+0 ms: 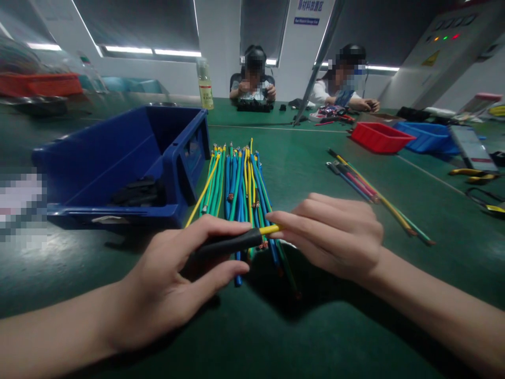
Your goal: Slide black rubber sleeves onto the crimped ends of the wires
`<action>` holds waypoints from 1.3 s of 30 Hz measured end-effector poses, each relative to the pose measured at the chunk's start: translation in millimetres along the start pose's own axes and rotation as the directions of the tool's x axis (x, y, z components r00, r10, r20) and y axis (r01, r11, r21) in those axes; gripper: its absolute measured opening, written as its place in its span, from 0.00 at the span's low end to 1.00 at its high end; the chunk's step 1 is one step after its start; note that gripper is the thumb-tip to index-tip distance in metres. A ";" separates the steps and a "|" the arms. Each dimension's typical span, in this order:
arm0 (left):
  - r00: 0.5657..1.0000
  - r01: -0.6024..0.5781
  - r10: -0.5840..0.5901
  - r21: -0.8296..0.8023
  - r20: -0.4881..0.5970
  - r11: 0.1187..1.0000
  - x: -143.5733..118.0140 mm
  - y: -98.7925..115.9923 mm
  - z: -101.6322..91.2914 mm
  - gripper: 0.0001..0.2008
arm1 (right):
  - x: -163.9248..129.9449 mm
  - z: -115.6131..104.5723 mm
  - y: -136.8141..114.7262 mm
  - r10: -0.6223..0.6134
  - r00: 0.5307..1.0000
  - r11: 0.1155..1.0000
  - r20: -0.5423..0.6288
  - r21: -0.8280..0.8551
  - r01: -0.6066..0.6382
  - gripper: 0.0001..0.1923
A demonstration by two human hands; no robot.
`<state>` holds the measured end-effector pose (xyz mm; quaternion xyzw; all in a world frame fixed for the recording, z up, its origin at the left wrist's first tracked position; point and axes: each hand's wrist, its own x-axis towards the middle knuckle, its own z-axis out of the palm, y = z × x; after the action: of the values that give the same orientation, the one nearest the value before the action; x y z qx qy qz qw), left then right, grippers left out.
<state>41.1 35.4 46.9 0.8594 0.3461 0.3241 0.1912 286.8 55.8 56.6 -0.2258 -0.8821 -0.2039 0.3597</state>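
Left hand point(173, 284) pinches black sleeve point(231, 243) level; right hand point(335, 234) grips yellow wire point(271, 229) end-on, aligned for sliding. Wire bundle point(236, 184) just beyond on desk point(300, 168).

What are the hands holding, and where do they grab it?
The left hand grips a black sleeve around its middle; the right hand pinches the yellow wire poking out.
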 end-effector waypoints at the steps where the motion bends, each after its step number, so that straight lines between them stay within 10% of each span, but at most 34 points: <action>1: 1.000 0.011 -0.011 -0.013 0.020 1.000 0.3 0.5 -0.2 0.20 | -0.3 1.0 0.5 0.018 1.000 1.000 -0.004 0.011 -0.018 0.05; 26: 0.968 0.218 -0.173 -0.262 0.185 0.940 12.6 2.7 -1.3 0.15 | 1.3 5.4 -4.9 0.209 0.953 0.914 0.219 0.304 -0.270 0.10; 39: 0.876 0.471 -0.455 -0.492 0.161 0.732 10.7 5.0 1.4 0.16 | 3.3 -1.1 4.5 0.187 0.977 0.968 0.102 0.153 -0.202 0.09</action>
<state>50.3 39.5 53.2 0.6671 0.4461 0.3342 0.4942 287.7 59.8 60.6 -0.2899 -0.8841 -0.0852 0.3565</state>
